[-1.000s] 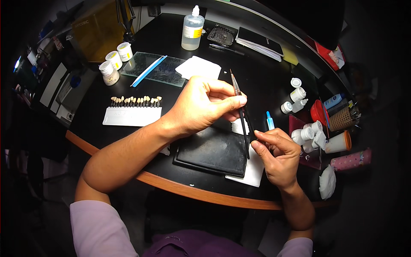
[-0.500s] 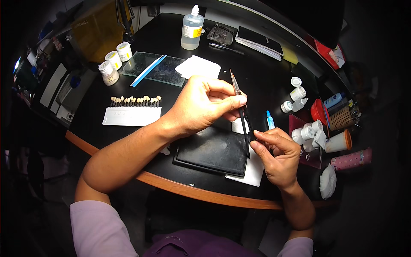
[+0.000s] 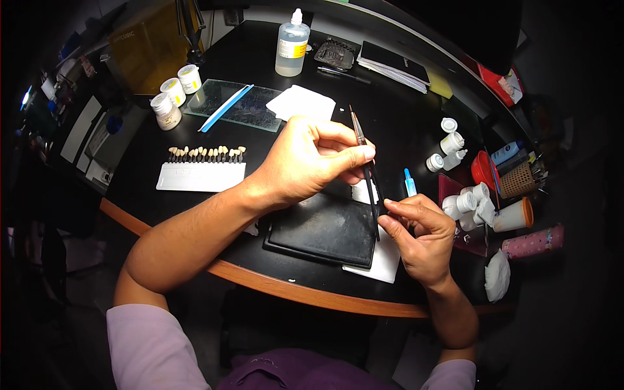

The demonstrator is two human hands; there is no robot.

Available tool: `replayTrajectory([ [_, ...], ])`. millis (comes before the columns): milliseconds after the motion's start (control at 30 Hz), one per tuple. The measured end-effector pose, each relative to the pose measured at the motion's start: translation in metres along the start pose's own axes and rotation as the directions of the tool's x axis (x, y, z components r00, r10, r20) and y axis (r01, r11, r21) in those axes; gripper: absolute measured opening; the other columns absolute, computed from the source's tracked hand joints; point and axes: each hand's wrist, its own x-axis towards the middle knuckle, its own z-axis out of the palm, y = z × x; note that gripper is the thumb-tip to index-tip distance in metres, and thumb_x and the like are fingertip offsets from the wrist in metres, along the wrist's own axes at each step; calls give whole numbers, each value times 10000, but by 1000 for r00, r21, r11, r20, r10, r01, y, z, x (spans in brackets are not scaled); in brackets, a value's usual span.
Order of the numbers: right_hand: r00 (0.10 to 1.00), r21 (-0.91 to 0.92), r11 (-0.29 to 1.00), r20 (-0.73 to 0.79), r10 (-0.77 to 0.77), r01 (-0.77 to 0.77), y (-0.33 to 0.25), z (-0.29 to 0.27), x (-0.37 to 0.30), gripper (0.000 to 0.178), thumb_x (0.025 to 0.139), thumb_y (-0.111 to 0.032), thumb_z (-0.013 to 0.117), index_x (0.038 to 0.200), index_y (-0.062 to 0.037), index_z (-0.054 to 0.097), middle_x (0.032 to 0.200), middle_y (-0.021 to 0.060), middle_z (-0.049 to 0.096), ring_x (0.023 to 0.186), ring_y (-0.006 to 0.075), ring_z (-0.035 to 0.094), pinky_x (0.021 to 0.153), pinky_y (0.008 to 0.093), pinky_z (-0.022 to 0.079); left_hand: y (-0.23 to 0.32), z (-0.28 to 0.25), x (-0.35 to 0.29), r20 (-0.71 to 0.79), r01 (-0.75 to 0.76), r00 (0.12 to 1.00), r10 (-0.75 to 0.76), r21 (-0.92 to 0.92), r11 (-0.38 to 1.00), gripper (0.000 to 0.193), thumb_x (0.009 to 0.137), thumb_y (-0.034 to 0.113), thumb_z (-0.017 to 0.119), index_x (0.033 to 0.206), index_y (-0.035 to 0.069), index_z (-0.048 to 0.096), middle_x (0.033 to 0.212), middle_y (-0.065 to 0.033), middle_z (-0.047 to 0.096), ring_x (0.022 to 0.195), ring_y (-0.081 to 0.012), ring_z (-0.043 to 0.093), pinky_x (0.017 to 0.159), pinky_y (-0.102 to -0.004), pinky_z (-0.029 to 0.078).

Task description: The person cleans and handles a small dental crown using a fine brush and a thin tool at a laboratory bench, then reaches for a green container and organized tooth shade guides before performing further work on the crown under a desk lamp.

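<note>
1. The slim brush point(image 3: 370, 188) is held in the air, over the right part of the black slab point(image 3: 318, 227); its fine tip points away from the person and its dark handle goes down toward the slab's right edge.
2. The left hand point(image 3: 312, 153), above the slab's far side, pinches the brush between thumb and fingers, just below the metal ferrule.
3. The right hand point(image 3: 422, 237), right of the slab, has thumb and forefinger close together near the lower end of a thin dark rod point(image 3: 379, 185). Whether they really grip it, or whether the rod is a separate tool, cannot be told.
4. The brush is probably very light, with a stiff handle, perhaps a little slippery because it looks smooth. The tip is surely the delicate part; the upper handle, near the ferrule, seems the best place to hold.
5. Closest around the slab are a white sheet point(image 3: 383, 265) at its right front corner and a blue-capped item point(image 3: 409, 182) beyond its right side.
6. Farther, the white shade guide point(image 3: 201, 177) lies left of the slab, and a clear bottle point(image 3: 292, 51) stands well behind it.
</note>
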Motion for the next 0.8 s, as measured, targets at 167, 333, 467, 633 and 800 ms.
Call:
replayTrajectory([
  [167, 1000, -1, 1000, -3, -12, 12, -1, 1, 1, 336, 866, 46, 807, 1191, -30, 772, 913, 63, 712, 780, 85, 631, 689, 217, 495, 0, 0, 1, 8, -9, 1000, 9, -13, 1000, 211, 993, 153, 747, 1081, -38, 759, 990, -116, 763, 848, -147, 757, 761, -264, 646],
  [333, 994, 107, 989, -40, 103, -98, -6, 8, -1, 315, 938, 43, 734, 1251, 7, 730, 989, 88, 732, 857, 105, 688, 761, 220, 536, -1, 1, 1, -49, -50, 998, 47, -69, 996, 205, 978, 161, 765, 1045, -33, 775, 884, -103, 770, 766, -127, 742, 724, -253, 632],
  [467, 975, 220, 951, 4, 223, -219, -11, 6, -2, 269, 980, 32, 688, 1247, 36, 723, 1045, 116, 749, 924, 126, 720, 809, 226, 551, 0, 0, 1, -50, -55, 997, 51, -64, 996, 212, 981, 166, 763, 1044, -35, 774, 887, -102, 770, 772, -126, 741, 729, -254, 634],
  [633, 991, 129, 983, 24, 130, -132, -6, 0, -2, 263, 969, 47, 687, 1228, 36, 735, 1020, 123, 752, 912, 133, 721, 811, 234, 554, 0, 2, 1, -53, -52, 997, 49, -49, 997, 213, 978, 166, 766, 1039, -39, 774, 885, -101, 769, 771, -125, 741, 729, -253, 634],
  [800, 997, 101, 992, 24, 77, -79, -3, -1, 0, 253, 960, 55, 692, 1206, 39, 744, 994, 129, 752, 900, 143, 721, 806, 244, 554, -1, 2, 1, -65, -46, 997, 44, -28, 999, 213, 975, 163, 770, 1038, -40, 774, 884, -102, 769, 767, -126, 742, 729, -254, 636],
])
